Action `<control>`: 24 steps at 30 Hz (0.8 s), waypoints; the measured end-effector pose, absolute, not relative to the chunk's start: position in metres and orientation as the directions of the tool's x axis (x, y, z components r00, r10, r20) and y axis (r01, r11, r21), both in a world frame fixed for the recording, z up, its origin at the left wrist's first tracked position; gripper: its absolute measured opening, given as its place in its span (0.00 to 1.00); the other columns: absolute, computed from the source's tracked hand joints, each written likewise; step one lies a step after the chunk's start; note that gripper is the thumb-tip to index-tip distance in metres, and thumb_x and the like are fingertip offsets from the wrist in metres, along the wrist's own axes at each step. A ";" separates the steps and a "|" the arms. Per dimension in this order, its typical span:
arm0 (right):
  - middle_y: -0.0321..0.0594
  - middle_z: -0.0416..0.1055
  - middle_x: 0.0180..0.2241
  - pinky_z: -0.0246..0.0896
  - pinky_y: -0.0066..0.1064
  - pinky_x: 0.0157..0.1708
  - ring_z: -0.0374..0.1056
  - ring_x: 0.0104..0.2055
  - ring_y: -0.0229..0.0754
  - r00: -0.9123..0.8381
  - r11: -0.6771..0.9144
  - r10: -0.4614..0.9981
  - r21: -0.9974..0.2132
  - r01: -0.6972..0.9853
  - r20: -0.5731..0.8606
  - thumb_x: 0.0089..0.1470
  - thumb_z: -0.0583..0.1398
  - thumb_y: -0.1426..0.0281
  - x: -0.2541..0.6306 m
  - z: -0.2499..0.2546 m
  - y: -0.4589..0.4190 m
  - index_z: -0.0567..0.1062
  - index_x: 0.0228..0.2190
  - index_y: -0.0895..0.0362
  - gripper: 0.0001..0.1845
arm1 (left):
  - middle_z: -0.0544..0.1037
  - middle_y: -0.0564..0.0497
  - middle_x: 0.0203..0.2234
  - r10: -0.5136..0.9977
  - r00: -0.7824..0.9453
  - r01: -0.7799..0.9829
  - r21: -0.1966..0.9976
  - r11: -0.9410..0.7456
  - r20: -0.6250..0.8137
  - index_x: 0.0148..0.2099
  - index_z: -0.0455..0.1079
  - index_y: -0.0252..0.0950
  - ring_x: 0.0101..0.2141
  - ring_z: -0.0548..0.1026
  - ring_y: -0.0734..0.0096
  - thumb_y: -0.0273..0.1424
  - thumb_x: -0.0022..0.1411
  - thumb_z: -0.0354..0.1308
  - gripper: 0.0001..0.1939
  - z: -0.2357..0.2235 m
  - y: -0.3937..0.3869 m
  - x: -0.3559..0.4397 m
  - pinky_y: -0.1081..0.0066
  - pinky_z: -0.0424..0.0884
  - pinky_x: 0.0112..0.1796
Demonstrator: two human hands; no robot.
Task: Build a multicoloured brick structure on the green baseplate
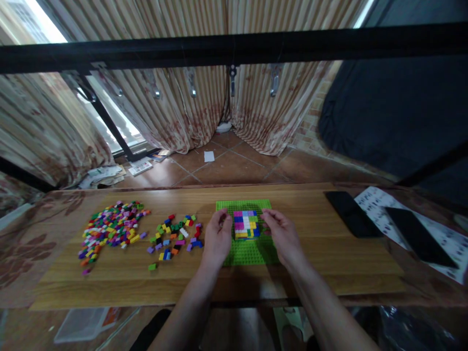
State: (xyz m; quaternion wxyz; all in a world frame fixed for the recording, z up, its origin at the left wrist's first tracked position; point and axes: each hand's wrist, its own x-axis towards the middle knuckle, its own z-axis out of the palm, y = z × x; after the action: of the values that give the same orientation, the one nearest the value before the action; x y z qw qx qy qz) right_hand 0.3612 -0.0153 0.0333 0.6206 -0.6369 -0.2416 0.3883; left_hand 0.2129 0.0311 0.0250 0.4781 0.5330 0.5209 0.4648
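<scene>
A green studded baseplate [252, 256] lies on the wooden tabletop in front of me. On it stands a low block of toy bricks [246, 224] in pink, white, blue, yellow and light blue. My left hand [217, 239] is at the plate's left side, fingers curled in towards the thumb. My right hand [283, 235] is on the other side, thumb and forefinger pinched together close to the bricks' right edge. Whatever either hand holds is too small or hidden to make out.
Left of the plate lie a loose scatter of bricks [175, 237] and a larger multicoloured brick pile [113, 224]. At the right are a black tablet-like slab [353, 213], a second dark slab [420, 236] and a printed sheet [375, 197]. A dark bar [234, 51] crosses above.
</scene>
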 end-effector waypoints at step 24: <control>0.44 0.76 0.37 0.66 0.38 0.36 0.71 0.35 0.43 0.606 -0.028 0.793 -0.990 0.136 0.061 0.45 0.64 0.57 0.360 0.017 -0.013 0.77 0.40 0.58 0.23 | 0.78 0.46 0.32 0.999 0.036 0.231 0.973 -0.016 0.008 0.43 0.73 0.33 0.31 0.74 0.68 0.34 0.60 0.53 0.13 0.031 0.016 0.221 0.70 0.69 0.33</control>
State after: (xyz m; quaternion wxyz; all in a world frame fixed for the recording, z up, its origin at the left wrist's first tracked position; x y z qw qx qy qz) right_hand 0.3599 -0.0130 0.0166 0.6026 -0.6630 -0.3506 0.2726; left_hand 0.2209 0.0160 0.0306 0.4439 0.5663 0.5430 0.4328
